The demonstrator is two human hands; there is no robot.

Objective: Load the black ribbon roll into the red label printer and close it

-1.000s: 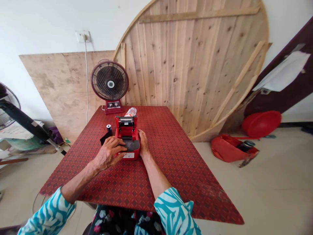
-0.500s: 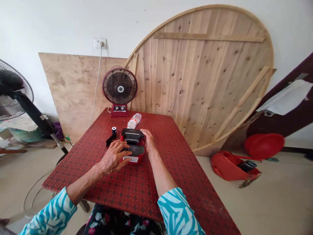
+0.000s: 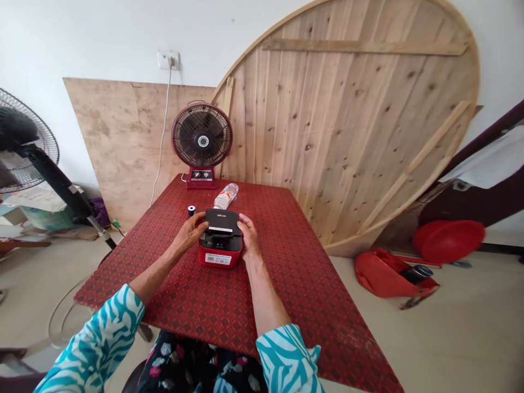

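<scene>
My receipt printer (image 3: 219, 257), red with black top, sits on red patterned surface (image 3: 295, 278), label facing me. Lid (image 3: 222, 219) lies over its top; can't tell if fully closed. Left grip (image 3: 189, 233) has fingers part-bent against lid's left edge; right grip (image 3: 249, 236) has fingers bent at lid's right corner, palm beside printer body. Can't tell if either pinches lid. Behind printer, clear bottle (image 3: 226, 196) on its side; paper roll (image 3: 191, 210) upright near left fingers. Table fan (image 3: 202, 139) farther back.
</scene>
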